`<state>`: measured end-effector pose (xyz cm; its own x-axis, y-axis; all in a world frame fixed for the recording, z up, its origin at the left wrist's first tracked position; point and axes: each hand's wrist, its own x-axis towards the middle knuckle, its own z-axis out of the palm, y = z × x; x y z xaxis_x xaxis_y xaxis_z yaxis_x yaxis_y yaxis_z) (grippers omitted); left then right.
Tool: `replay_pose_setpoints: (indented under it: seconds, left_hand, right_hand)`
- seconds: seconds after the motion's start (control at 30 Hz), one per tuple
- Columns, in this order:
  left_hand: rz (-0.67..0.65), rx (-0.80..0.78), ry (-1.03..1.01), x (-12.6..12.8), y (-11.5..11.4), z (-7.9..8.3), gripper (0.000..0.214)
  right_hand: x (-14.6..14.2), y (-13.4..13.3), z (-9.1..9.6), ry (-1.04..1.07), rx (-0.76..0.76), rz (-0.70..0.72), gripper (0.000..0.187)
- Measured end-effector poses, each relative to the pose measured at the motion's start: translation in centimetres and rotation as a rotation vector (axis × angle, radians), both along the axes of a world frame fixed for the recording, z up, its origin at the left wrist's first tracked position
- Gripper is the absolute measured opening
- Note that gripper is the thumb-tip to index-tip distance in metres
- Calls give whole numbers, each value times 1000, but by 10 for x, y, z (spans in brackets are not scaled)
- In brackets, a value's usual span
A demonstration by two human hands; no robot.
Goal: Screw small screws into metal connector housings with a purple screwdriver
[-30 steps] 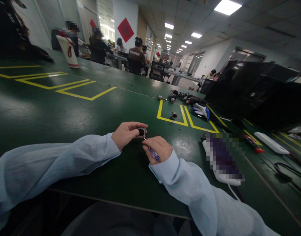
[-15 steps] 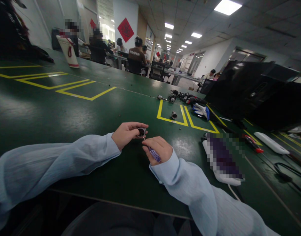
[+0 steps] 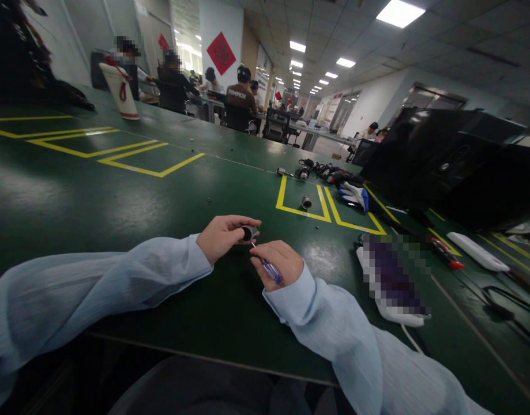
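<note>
Head view: left hand (image 3: 224,237) grasps a grey collar (image 3: 252,232) over the tabletop (image 3: 169,202), its open mouth turned toward the wearer. Right hand (image 3: 286,262) is closed around the purple handle of a driver (image 3: 271,271), thin shaft slanting up and left to the collar's lower rim. Cannot tell whether the tip is seated or merely near the wall (too small to resolve).

Technique, as judged: brace the collar firmly so it cannot roll under a twist. Line the shaft up squarely with whatever it meets; a slanted tip would probably slip. Light push, short turns from the fingers, wrist quiet. The left hand is just beside the tip, so a skid could nick it.

Nearby: 1 similar part (image 3: 306,202) lies within yellow tape (image 3: 290,210); 1 loose bit (image 3: 209,200) sits beyond the left hand, 1 dark speck (image 3: 317,227) below the tape. Both look easy to knock away.
</note>
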<state>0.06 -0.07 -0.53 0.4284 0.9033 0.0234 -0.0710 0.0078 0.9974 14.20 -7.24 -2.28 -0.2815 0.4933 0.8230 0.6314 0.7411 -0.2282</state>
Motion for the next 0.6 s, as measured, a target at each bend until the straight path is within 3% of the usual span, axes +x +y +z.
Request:
replay_pose_setpoints:
  seconds: [0.43,0.6]
  left_hand:
    - [-18,-34,-10,-2,2,0,36]
    - [-1,-9,2,-1,0,-1,33]
  right_hand:
    - [-2,4,-5,2,30,-42,14]
    - [-1,-2,2,10,6,-19,13]
